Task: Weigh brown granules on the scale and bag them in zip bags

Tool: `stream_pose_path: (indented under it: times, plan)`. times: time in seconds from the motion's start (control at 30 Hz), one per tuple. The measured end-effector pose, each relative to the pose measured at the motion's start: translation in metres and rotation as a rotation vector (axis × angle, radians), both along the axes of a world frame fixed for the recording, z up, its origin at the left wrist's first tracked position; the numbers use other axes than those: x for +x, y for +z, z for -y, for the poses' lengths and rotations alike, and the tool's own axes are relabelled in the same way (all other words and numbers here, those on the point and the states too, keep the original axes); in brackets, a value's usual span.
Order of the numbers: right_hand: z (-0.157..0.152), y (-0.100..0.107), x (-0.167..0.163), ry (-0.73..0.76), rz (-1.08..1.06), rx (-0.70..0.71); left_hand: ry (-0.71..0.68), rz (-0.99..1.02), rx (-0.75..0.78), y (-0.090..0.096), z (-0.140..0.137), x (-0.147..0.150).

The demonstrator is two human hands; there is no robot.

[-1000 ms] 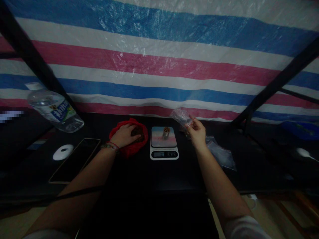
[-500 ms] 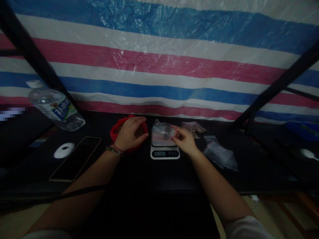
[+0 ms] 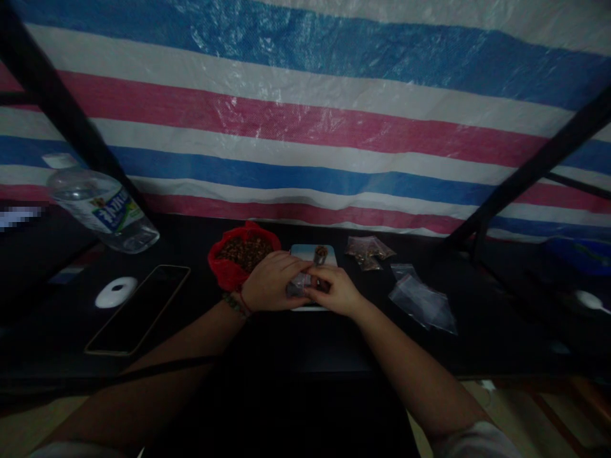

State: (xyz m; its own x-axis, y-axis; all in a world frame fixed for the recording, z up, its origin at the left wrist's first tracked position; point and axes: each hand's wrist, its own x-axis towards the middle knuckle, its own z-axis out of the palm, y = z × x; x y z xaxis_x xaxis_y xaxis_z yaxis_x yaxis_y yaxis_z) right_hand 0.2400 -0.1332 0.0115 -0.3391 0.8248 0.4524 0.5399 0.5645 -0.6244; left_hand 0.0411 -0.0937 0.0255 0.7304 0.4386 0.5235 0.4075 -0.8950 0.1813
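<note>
My left hand (image 3: 270, 281) and my right hand (image 3: 334, 291) are now together in front of me, fingers closed on a small clear bag (image 3: 300, 284) that I pinch between them. The bag is crumpled in the grip, and I cannot tell if its mouth is open or pressed closed. The hands sit low over the near part of the scale (image 3: 312, 254), so its display is hidden under them; only the far part of the platform shows, with a small cup (image 3: 319, 253) standing on it.

Half a second ago only my right hand held this bag, higher above the scale, while my left was still at the red bag (image 3: 229, 270). Now the left has come away from it and joined the right. I judge from this that both hands now work on the small bag itself.

The red bag, just left of my hands, stands open with brown bits (image 3: 245, 250) inside. To the right, near the striped tarp (image 3: 305, 127), lie filled small bags (image 3: 368, 248), and nearer to me the empty clear bags (image 3: 420, 298). Far left on the black table (image 3: 310, 343) are a phone (image 3: 138, 308), a white disc (image 3: 116, 292) and a water bottle (image 3: 102, 210).
</note>
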Motion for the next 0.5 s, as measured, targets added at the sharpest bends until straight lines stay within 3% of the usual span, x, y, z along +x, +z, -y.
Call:
stream_pose_path:
  times: [0.13, 0.2, 0.3, 0.5]
  plan:
    - [-0.018, 0.008, 0.021, -0.203, -0.365, 0.055, 0.090, 0.042, -0.064, -0.002, -0.011, -0.011]
    - [-0.031, 0.013, 0.033, -0.236, -0.443, 0.085, 0.116, 0.078, -0.097, -0.003, -0.018, -0.019]
    - [-0.047, 0.010, 0.042, -0.222, -0.363, 0.094, 0.155, 0.134, -0.122, -0.005, -0.027, -0.027]
    - [-0.056, -0.025, 0.041, -0.305, -0.182, 0.028, 0.184, 0.182, -0.159, -0.012, -0.033, -0.031]
